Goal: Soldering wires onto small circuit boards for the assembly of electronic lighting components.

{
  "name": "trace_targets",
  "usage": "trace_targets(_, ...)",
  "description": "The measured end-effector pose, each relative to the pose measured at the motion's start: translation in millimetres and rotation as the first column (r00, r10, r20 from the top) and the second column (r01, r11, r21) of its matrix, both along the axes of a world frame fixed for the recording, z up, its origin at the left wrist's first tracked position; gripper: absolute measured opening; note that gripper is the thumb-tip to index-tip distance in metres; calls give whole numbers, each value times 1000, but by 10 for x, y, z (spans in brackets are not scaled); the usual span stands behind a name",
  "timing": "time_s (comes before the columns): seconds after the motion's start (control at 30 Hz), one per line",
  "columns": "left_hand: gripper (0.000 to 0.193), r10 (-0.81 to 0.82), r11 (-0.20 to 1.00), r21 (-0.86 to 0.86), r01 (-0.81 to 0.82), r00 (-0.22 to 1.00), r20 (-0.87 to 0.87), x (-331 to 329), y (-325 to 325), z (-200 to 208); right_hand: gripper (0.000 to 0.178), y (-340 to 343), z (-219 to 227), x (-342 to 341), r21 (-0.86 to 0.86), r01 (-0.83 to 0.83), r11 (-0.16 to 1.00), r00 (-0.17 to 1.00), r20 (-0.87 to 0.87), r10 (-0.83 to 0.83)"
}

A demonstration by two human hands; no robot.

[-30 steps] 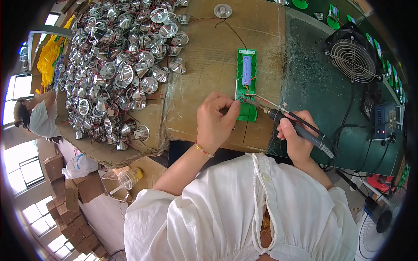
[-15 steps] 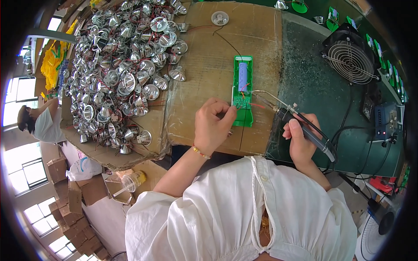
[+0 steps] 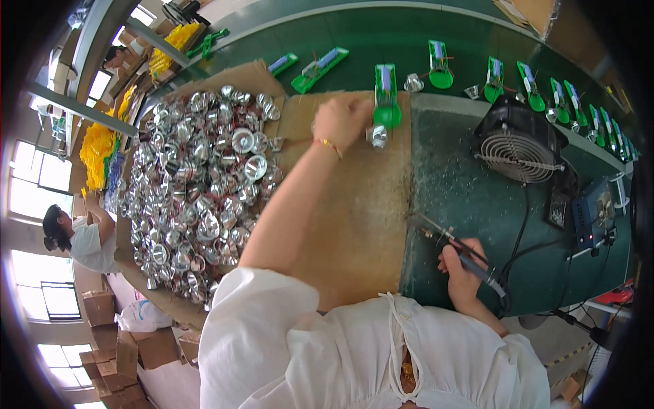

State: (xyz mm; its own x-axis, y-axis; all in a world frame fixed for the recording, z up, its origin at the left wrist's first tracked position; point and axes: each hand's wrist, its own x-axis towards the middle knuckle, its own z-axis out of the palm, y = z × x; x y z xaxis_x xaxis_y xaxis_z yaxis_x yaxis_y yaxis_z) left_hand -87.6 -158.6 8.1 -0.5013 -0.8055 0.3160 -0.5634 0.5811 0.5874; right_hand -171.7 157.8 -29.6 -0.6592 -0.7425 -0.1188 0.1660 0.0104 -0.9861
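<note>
My left hand (image 3: 343,123) reaches far forward, its fingers curled and closed at the left edge of a green plastic lamp housing (image 3: 387,114). A purple cylindrical battery (image 3: 385,77) lies in that housing, at the far end. A silver reflector cup (image 3: 377,136) sits against its near end. The fingertips are partly blurred. My right hand (image 3: 465,269) is closed around a soldering iron (image 3: 480,269) with a thin metal feed tube. Its tip points up and left, low over the border between cardboard and green tabletop, apart from the housing.
A large heap of silver reflector cups (image 3: 197,191) covers the left of the cardboard (image 3: 347,225). Several green housings with batteries line the far green surface. A black fan with a wire guard (image 3: 518,157) and a blue box with cables (image 3: 591,215) stand right. Another person (image 3: 92,238) is at far left.
My left hand has moved forward, and the green housing now lies at the cardboard's far edge. My right hand has drawn the soldering iron away from it. The view has shifted to show more beyond.
</note>
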Motion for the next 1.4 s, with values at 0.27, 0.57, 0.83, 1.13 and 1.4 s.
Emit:
trace_targets(0.27,30,-373,927,270,259,692,618,550,-826,419,15,-49,-47,-69,-21,-4,1000,1000,5,4)
trace_targets(0.57,71,-41,991,-48,124,624,781,-360,-1222,136,19,40,-200,-64,58,186,981,981,-60,-182)
trace_targets(0.83,58,119,990,-132,-41,742,660,-156,-1304,-32,23,-81,-101,-53,57,114,992,993,-27,-112)
trace_targets(1.13,54,-104,992,6,128,772,627,-151,-588,253,18,-7,-29,-64,67,93,993,995,41,-96)
trace_targets(1.4,56,-259,960,163,227,942,214,667,992,565,20,-42,-29,-74,25,31,999,999,12,-31)
